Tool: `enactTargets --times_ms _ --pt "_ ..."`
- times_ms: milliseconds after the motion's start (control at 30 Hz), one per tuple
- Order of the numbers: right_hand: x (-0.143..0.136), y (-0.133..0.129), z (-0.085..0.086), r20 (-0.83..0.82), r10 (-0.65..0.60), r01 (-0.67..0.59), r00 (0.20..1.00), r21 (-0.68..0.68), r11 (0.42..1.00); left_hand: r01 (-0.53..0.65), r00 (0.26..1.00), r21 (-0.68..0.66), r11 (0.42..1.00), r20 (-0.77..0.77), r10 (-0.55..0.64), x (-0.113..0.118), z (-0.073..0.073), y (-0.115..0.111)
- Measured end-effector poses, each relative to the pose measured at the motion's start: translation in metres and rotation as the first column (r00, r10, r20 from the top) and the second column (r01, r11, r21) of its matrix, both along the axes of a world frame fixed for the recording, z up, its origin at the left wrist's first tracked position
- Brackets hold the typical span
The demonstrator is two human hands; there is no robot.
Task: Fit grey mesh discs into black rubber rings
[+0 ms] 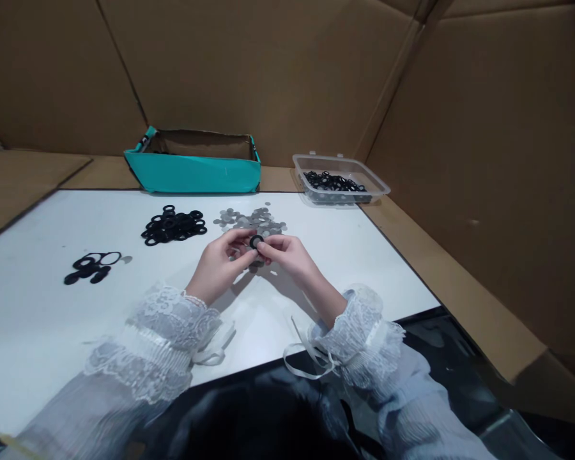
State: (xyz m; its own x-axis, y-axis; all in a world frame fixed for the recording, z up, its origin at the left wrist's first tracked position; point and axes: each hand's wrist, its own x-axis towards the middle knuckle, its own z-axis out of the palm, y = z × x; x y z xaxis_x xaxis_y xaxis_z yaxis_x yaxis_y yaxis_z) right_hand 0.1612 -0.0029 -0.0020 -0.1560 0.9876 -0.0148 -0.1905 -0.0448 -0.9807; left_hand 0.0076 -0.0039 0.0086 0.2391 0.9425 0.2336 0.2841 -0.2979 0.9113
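Note:
A small black ring point(254, 239) is pinched between my two hands, above the middle of the white table. A grey centre shows inside the ring. From the left, my left hand point(223, 262) grips its edge with thumb and fingers. The thumb and fingers of my right hand point(292, 255) close on its right side. Just behind and below the hands lies a scattered pile of grey discs point(256, 219), partly hidden by my fingers. To the left is a heap of black rings point(175, 226).
A smaller group of black rings point(87, 264) lies farther left, with a grey disc point(127, 259) beside it. At the back stand a teal box point(199, 175) and a clear plastic container point(386, 190) holding many small black rings. Cardboard walls point(278, 70) enclose the white table point(33, 319).

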Motion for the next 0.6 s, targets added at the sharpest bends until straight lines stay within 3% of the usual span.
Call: enactTargets --times_ms 133,300,600 --pt "-0.002 0.000 -0.005 0.000 -0.045 0.045 0.999 -0.008 0.999 -0.044 0.994 -0.090 0.995 0.093 0.052 0.000 0.000 -0.001" --pt "-0.004 0.000 -0.009 0.039 -0.127 0.123 0.991 0.093 0.988 -0.089 0.993 -0.111 0.990 0.069 0.097 0.001 -0.001 -0.001" --pt "-0.011 0.000 -0.013 0.067 -0.158 0.137 0.985 0.243 0.960 -0.053 0.998 -0.015 0.998 -0.023 0.053 0.001 -0.005 -0.002"
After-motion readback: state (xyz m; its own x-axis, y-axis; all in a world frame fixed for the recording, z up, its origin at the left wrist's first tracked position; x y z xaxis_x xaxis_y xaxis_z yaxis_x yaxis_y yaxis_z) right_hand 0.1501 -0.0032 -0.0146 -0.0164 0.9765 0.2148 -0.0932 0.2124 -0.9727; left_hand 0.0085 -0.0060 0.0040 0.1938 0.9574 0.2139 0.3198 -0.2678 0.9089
